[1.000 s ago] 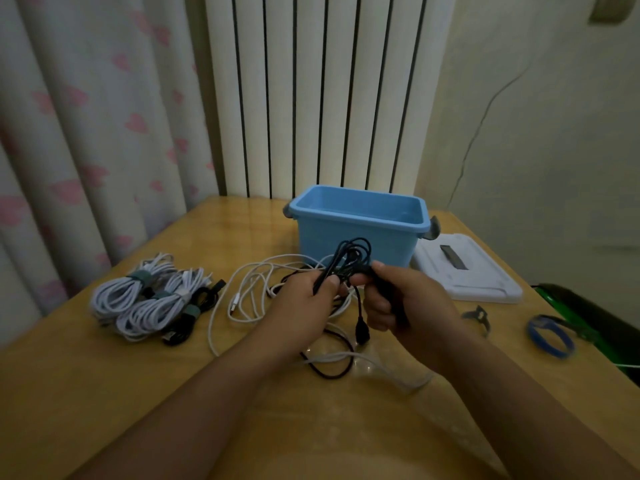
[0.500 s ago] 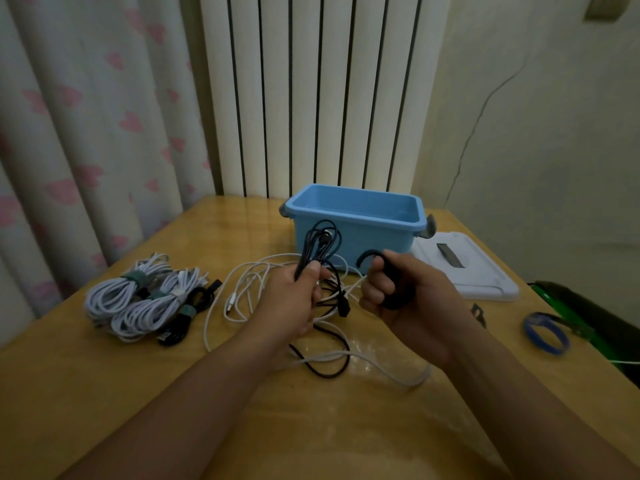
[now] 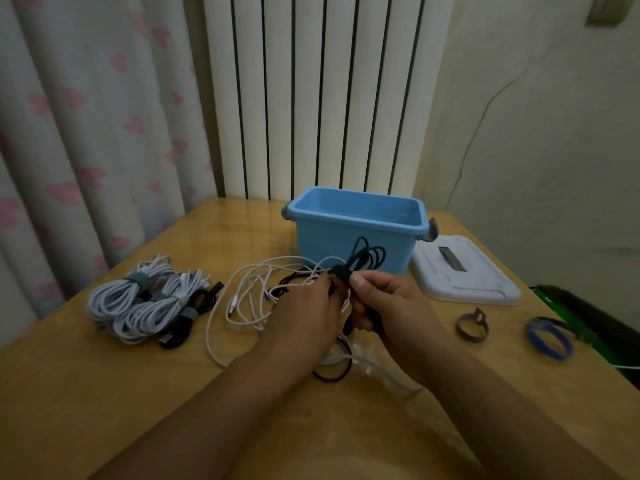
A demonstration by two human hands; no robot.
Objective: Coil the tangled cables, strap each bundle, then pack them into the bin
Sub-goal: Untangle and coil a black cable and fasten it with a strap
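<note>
Both hands hold a coiled black cable above the table, in front of the blue bin. My left hand pinches the coil at its middle, where a dark strap wraps it. My right hand grips the lower part of the same coil and the strap's end. Loose white cable and more black cable lie tangled under the hands. Several strapped bundles lie at the left. The bin looks empty.
The bin's white lid lies to its right. A grey strap loop and a blue strap loop sit at the right, near a green and black object at the table edge. Curtain and radiator stand behind.
The hands came together again. The black coil moved right, back in front of the bin, and the strap now wraps its middle.
</note>
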